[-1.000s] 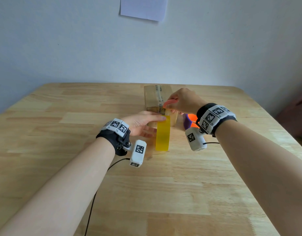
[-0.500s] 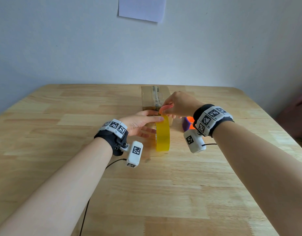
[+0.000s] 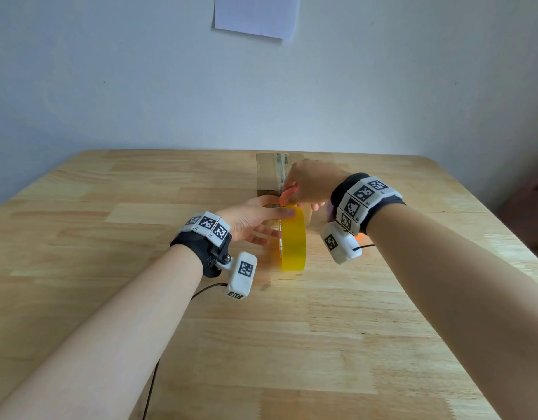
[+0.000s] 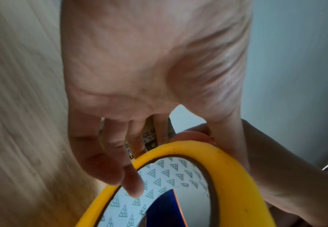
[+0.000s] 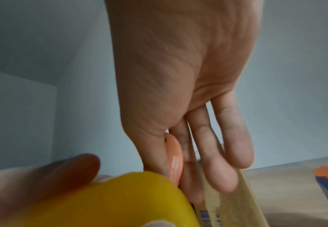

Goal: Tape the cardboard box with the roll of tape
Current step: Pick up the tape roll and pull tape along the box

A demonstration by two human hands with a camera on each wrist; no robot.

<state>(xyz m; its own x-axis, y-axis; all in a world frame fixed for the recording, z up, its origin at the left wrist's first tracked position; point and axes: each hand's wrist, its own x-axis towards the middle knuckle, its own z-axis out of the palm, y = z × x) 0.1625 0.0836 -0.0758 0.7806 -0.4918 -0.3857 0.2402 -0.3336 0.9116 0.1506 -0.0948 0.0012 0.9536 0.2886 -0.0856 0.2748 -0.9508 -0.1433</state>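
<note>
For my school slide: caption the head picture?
Two hands steady a yellow tape roll by a cardboard box.

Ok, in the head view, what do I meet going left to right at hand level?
Left hand gripping the yellow roll of tape → yellow roll of tape standing on edge → right hand pinching a small orange cutter → orange-and-purple object, mostly hidden behind the right wrist.

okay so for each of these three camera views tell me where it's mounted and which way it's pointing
Head: worn on the head, facing forward and down at the table; both forearms, left hand, right hand show.
Left wrist: looks along the left palm at the yellow tape roll.
Right wrist: looks along the right palm at the cardboard box.
Shared: all three show the tape roll.
</note>
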